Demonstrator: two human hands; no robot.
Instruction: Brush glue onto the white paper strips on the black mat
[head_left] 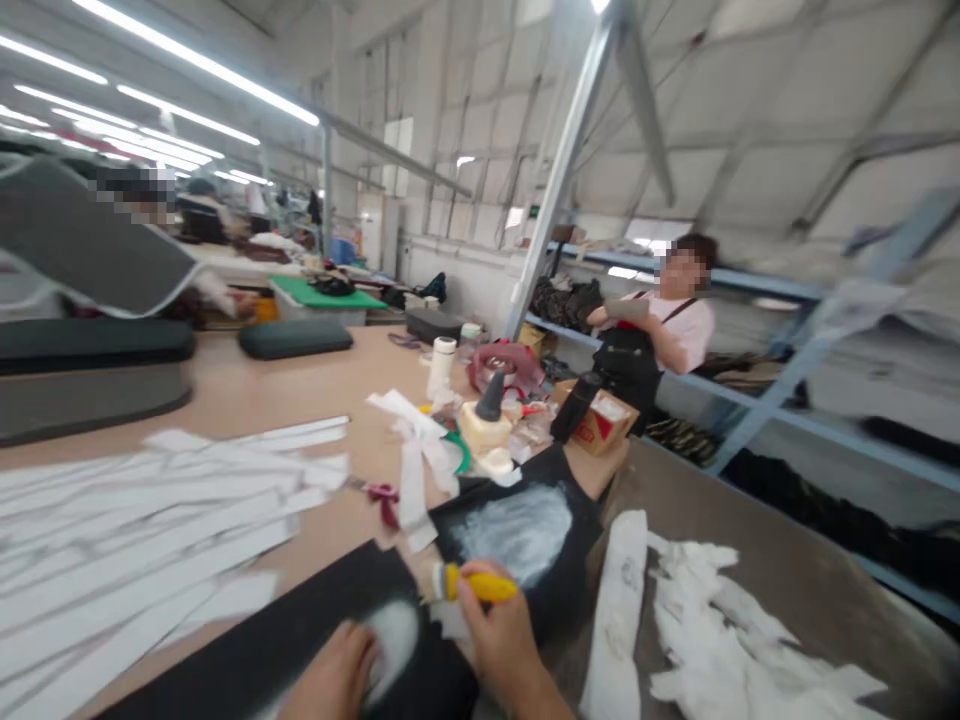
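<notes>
My right hand (pixel 499 635) is closed around the yellow handle of a brush (pixel 480 584), whose pale bristles point left. Below and left of it, my left hand (pixel 334 675) rests at a black sheet (pixel 300 640) beside a whitish round patch; its fingers are curled, and anything in them is hidden. Another black piece (pixel 581 590), smeared with a white coating, lies just beyond the brush. White strips (pixel 135 520) are spread across the left of the table.
Red-handled scissors (pixel 385 500), a cream container (pixel 484 430) and a white bottle (pixel 442 366) stand or lie ahead. Crumpled white cloth (pixel 720 620) is at right. A person (pixel 652 330) stands by blue shelves. Dark padded cases (pixel 295 339) sit at the back left.
</notes>
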